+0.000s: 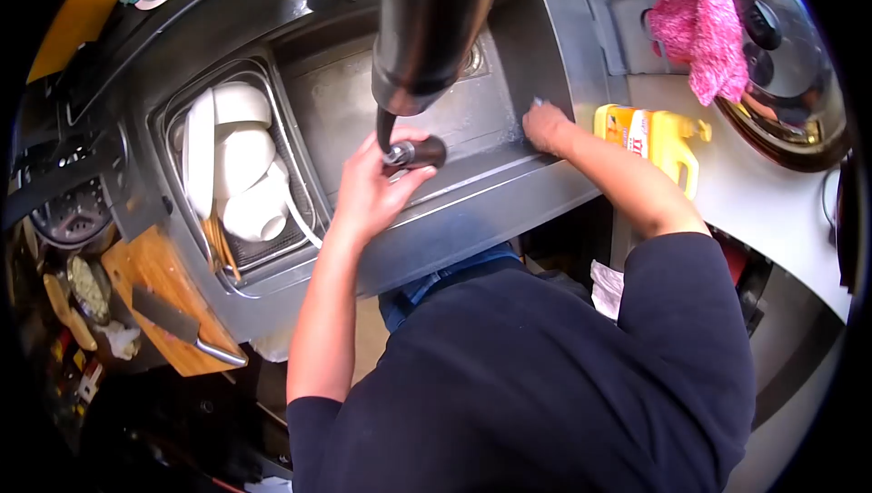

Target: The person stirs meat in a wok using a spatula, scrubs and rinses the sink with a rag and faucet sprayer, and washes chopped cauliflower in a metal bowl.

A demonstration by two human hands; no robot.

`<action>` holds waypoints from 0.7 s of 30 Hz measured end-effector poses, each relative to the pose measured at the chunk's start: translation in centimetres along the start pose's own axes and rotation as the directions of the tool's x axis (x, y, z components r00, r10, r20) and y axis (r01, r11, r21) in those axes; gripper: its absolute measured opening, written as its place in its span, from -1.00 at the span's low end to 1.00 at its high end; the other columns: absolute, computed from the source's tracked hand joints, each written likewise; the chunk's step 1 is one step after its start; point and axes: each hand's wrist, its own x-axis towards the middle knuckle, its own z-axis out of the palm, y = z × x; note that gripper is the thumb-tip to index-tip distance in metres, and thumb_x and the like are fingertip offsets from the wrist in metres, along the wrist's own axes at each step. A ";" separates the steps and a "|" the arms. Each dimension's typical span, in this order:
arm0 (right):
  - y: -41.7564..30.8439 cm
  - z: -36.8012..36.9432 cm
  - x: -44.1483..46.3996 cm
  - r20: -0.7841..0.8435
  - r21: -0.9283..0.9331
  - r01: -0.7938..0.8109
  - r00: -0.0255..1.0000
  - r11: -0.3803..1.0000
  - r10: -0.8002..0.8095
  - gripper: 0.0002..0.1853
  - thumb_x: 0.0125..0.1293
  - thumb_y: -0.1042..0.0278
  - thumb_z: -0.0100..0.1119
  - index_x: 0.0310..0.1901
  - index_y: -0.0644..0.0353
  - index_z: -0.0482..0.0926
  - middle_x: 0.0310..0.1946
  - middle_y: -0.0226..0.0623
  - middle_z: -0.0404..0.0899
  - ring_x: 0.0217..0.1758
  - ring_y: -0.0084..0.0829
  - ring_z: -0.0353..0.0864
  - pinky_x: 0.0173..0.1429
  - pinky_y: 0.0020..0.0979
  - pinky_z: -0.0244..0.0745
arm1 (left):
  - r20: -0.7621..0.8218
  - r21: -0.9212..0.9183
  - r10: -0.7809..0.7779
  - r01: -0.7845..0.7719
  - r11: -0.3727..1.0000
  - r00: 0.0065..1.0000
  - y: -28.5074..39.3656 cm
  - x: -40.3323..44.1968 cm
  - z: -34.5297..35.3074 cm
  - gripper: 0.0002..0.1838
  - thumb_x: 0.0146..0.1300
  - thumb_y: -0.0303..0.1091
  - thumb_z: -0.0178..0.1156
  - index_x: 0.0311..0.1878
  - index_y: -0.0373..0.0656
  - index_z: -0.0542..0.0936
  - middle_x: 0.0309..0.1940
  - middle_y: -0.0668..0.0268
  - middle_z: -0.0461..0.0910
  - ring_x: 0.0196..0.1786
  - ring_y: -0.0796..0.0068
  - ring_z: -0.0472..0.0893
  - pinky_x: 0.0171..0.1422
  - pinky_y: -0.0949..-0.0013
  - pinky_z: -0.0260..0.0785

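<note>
My left hand (371, 192) is wrapped round a dark pull-out faucet spray head (423, 154) above the front of the steel sink (341, 98). A hose runs up from it to the large dark faucet spout (427, 30), which hides part of the basin. At the sink's right wall, my right hand (545, 127) is closed, its fingers curled inward. A small pale bit shows at its fingertips, too little to name. Wet, shiny patches mark the basin floor near the right hand.
Left of the basin, a drain basket (304, 237) holds white dishes (243, 152) and chopsticks (221, 243). A cleaver (182, 322) lies on a wooden cutting board (150, 280). To the right are a yellow detergent bottle (668, 134), a pink cloth (699, 30) and a glass lid (786, 48).
</note>
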 end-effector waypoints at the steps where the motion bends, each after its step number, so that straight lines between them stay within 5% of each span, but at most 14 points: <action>1: -0.9 -3.0 -3.1 0.151 0.112 0.042 0.987 0.993 -0.059 -0.77 0.13 0.40 0.27 -0.22 0.29 0.80 -0.17 0.05 0.78 0.03 -0.02 0.79 0.18 -0.11 0.67 | 0.004 -0.031 -0.023 0.024 0.999 1.000 -0.1 -0.4 -0.5 -0.55 0.17 -0.56 0.50 0.14 -0.17 0.65 0.04 0.32 0.66 0.01 0.45 0.73 0.10 0.38 0.65; 4: -2.9 -5.5 -6.0 0.089 0.345 -0.059 0.996 0.937 0.030 -0.74 0.05 0.45 0.25 -0.22 0.33 0.78 -0.21 0.13 0.76 -0.02 0.09 0.77 0.13 -0.08 0.68 | 0.015 -0.040 -0.058 0.058 0.997 0.998 0.8 -1.4 -1.6 -0.56 0.18 -0.58 0.49 0.13 -0.18 0.64 0.04 0.30 0.66 0.01 0.47 0.74 0.11 0.38 0.65; 7: -11.6 -8.8 -5.6 -0.038 0.527 0.181 0.981 0.831 -0.189 -0.66 0.05 0.49 0.20 -0.12 0.26 0.77 -0.21 0.15 0.74 -0.02 0.11 0.75 0.13 -0.02 0.65 | 0.015 -0.031 -0.101 0.101 0.994 0.995 1.4 -1.3 -2.7 -0.57 0.18 -0.58 0.49 0.13 -0.18 0.64 0.04 0.29 0.66 0.00 0.48 0.74 0.08 0.38 0.65; 9: -18.4 -10.8 -4.8 -0.252 0.725 0.364 0.930 0.585 -0.267 -0.63 0.11 0.49 0.18 -0.03 0.24 0.77 -0.10 0.18 0.73 0.05 0.09 0.75 0.19 -0.04 0.61 | -0.013 -0.029 -0.097 0.096 0.995 0.995 0.8 -1.0 -3.5 -0.56 0.19 -0.59 0.47 0.14 -0.17 0.64 0.02 0.28 0.67 -0.02 0.49 0.74 0.05 0.40 0.64; 11: -25.1 -10.7 -0.8 -0.377 0.719 0.563 0.809 0.408 -0.451 -0.54 0.14 0.52 0.15 0.11 0.16 0.75 0.03 0.10 0.72 0.15 0.05 0.70 0.28 -0.11 0.57 | 0.000 0.033 -0.126 0.126 0.991 0.992 1.5 -0.8 -4.4 -0.56 0.19 -0.61 0.46 0.15 -0.18 0.63 0.00 0.29 0.68 -0.02 0.50 0.74 0.06 0.40 0.64; 14: -22.1 -13.2 -3.4 -0.409 0.724 0.618 0.741 0.305 -0.533 -0.52 0.09 0.55 0.15 0.09 0.14 0.76 0.01 0.06 0.73 0.14 0.03 0.71 0.27 -0.11 0.58 | 0.006 0.081 -0.126 0.125 0.989 0.992 1.4 -0.9 -4.9 -0.55 0.20 -0.61 0.46 0.16 -0.18 0.62 -0.04 0.30 0.71 -0.02 0.54 0.73 0.06 0.42 0.64; 15: -19.5 -9.2 -2.7 -0.547 0.602 0.704 0.707 0.377 -0.448 -0.60 0.12 0.59 0.13 -0.02 0.14 0.79 -0.15 -0.01 0.73 0.07 0.00 0.69 0.18 -0.11 0.58 | 0.017 0.039 -0.134 0.133 0.990 0.991 1.2 -1.0 -4.9 -0.55 0.20 -0.60 0.46 0.16 -0.19 0.62 -0.04 0.31 0.71 -0.02 0.55 0.73 0.06 0.42 0.64; 17: -11.1 -5.9 -4.1 -0.310 0.656 0.502 0.860 0.564 -0.405 -0.56 0.06 0.62 0.14 -0.03 0.12 0.80 -0.13 -0.01 0.73 0.07 -0.02 0.70 0.21 -0.12 0.60 | 0.038 -0.059 -0.145 0.147 0.987 0.989 1.2 -0.6 -4.4 -0.56 0.21 -0.57 0.48 0.16 -0.18 0.62 -0.06 0.30 0.72 -0.02 0.54 0.73 0.07 0.44 0.63; 19: -3.7 -6.9 -7.4 0.026 0.531 0.136 0.984 0.836 -0.177 -0.64 0.09 0.54 0.18 -0.08 0.16 0.81 -0.12 0.04 0.77 0.07 0.00 0.75 0.23 -0.11 0.62 | 0.071 -0.042 -0.145 0.148 0.988 0.987 0.9 -0.4 -4.1 -0.55 0.21 -0.58 0.48 0.17 -0.17 0.61 -0.03 0.31 0.73 -0.02 0.53 0.73 0.09 0.43 0.62; 21: -1.9 -5.0 -8.2 0.031 0.566 -0.030 0.999 0.824 0.015 -0.68 0.20 0.41 0.16 -0.05 0.20 0.79 -0.15 0.05 0.77 0.04 0.03 0.75 0.24 -0.09 0.60 | 0.070 -0.014 -0.146 0.147 0.989 0.987 0.8 0.0 -4.2 -0.55 0.20 -0.58 0.49 0.16 -0.18 0.61 -0.04 0.30 0.74 -0.02 0.55 0.72 0.09 0.45 0.62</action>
